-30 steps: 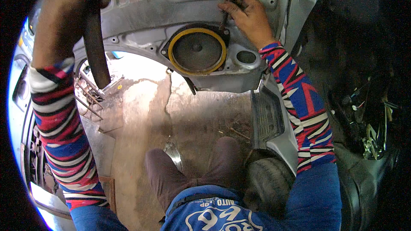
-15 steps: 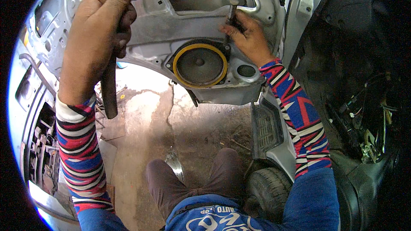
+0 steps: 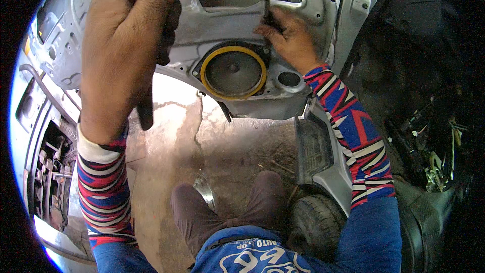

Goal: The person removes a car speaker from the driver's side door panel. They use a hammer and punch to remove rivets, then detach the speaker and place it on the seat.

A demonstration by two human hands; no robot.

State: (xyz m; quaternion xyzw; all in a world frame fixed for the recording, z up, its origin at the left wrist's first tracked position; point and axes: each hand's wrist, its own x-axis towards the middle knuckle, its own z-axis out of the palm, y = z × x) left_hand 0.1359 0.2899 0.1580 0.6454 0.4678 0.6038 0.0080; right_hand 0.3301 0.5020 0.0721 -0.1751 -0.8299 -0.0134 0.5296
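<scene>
My left hand (image 3: 126, 50) is closed around a tool with a thick dark handle (image 3: 145, 108). The handle's lower end sticks out beneath the fist, while its top is cut off by the upper edge. Across from it, my right hand (image 3: 290, 35) grips a metal rod with a flat round head (image 3: 265, 0), like a punch or chisel, held roughly upright. Its lower end comes down by the upper right corner of a round speaker (image 3: 234, 69) with a yellow ring. The speaker sits in a bare silver car door panel (image 3: 217, 33).
Right of the speaker is a round hole (image 3: 290, 79) in the panel. A ribbed step (image 3: 313, 151) and a tyre (image 3: 318, 222) stand at lower right. Loose wires (image 3: 419, 131) hang in the dark at far right. Below the door lies a cracked concrete floor (image 3: 172, 172).
My left hand has moved right and looks larger, its handle now mostly hidden behind the wrist. The rod in my right hand has shifted slightly left.
</scene>
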